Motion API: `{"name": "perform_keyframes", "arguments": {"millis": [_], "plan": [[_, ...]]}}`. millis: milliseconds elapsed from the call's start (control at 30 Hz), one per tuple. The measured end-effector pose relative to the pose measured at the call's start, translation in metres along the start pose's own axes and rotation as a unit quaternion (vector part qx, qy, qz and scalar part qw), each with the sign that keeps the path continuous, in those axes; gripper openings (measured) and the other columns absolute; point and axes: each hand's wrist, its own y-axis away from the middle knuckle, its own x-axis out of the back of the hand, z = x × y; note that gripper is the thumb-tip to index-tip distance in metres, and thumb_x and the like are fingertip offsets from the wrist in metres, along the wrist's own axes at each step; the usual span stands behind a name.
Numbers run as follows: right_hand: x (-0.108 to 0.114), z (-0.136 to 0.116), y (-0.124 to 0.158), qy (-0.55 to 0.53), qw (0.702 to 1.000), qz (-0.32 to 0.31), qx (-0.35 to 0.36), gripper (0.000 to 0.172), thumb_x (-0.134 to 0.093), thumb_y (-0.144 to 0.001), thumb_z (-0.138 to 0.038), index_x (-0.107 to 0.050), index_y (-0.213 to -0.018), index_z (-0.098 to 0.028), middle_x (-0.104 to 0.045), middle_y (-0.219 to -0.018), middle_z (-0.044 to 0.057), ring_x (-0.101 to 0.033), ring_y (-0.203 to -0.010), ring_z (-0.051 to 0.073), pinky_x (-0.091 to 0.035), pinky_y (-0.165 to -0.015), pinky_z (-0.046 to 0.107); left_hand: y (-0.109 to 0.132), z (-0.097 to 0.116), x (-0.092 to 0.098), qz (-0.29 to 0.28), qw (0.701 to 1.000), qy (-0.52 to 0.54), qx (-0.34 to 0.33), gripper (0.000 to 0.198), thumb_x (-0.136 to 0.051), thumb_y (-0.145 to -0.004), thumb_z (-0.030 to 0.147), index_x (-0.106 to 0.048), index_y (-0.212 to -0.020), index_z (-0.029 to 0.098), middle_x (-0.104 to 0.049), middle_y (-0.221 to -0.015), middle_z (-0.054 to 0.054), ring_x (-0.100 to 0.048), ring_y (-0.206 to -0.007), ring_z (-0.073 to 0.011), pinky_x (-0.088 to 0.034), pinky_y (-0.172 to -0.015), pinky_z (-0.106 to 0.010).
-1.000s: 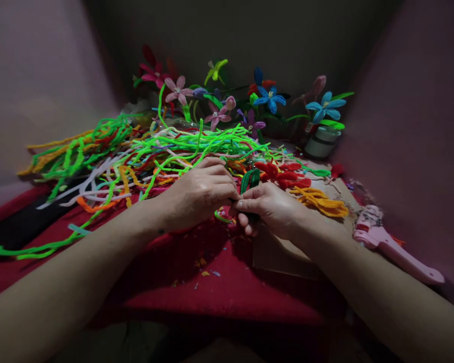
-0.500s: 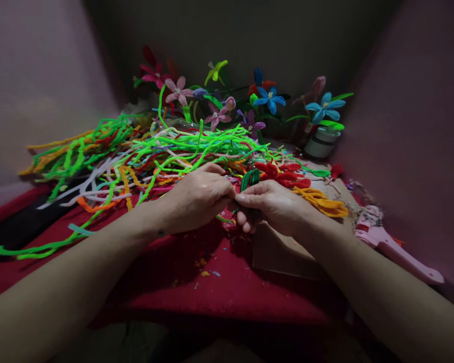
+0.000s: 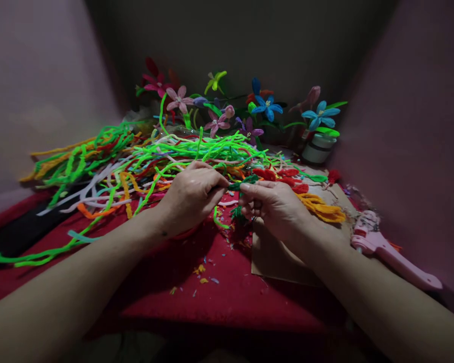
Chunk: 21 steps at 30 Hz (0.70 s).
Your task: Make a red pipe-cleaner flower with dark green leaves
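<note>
Head view, items as they lie before you:

- Your left hand: thumb and forefinger closed together on one end of a dark green pipe cleaner, the other fingers curled under.
- Your right hand: fingers pinched on the other end of the same piece. The two hands sit just apart, with a short stretch of green spanning the gap.
- The dark green pipe cleaner is held just above the bench at the middle of the view. More of it hangs below your right hand's fingertips, but how it is bent there is hard to tell.
- Loose pipe cleaners: a wide tangled heap behind and to the left of your left hand, mostly bright green, with orange, white, yellow and red mixed in.
- Red loops: just beyond your right hand.
- Yellow-orange loops: beside your right wrist.
- Cardboard sheet: flat under your right forearm.
- Pink glue gun: at the far right, well apart from both hands.
- Finished flowers: a row at the back in pink, blue, purple and lime.
- Small white jar: at the right end of that row.
- Coloured clippings: scattered on the bench in front of your hands.
</note>
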Motion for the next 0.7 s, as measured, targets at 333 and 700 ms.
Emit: {"name": "perform_keyframes", "arguments": {"millis": [333, 700], "plan": [[-0.005, 0.004, 0.005, 0.042, 0.999, 0.027, 0.014, 0.01, -0.065, -0.067, -0.017, -0.056, -0.066, -0.012, -0.06, -0.053, 0.001, -0.052, -0.042, 0.008, -0.039, -0.043, 0.021, 0.002, 0.006, -0.005, 0.02, 1.0, -0.013, 0.019, 0.012, -0.051, -0.079, 0.014, -0.061, -0.072, 0.015, -0.068, -0.066, -0.002, -0.061, -0.064, -0.0148, -0.048, -0.075, -0.032], [0.002, 0.009, 0.007, 0.569, 0.673, 0.089, 0.464, 0.019, -0.052, -0.081, -0.016, -0.067, -0.069, -0.015, -0.064, -0.073, 0.009, -0.055, -0.076, 0.02, -0.042, -0.072, 0.035, 0.006, 0.007, -0.012, -0.025, 1.0, 0.008, -0.015, 0.012, -0.05, -0.081, 0.017, -0.059, -0.075, 0.014, -0.065, -0.067, -0.004, -0.06, -0.067, -0.0166, -0.046, -0.078, -0.036]]}}
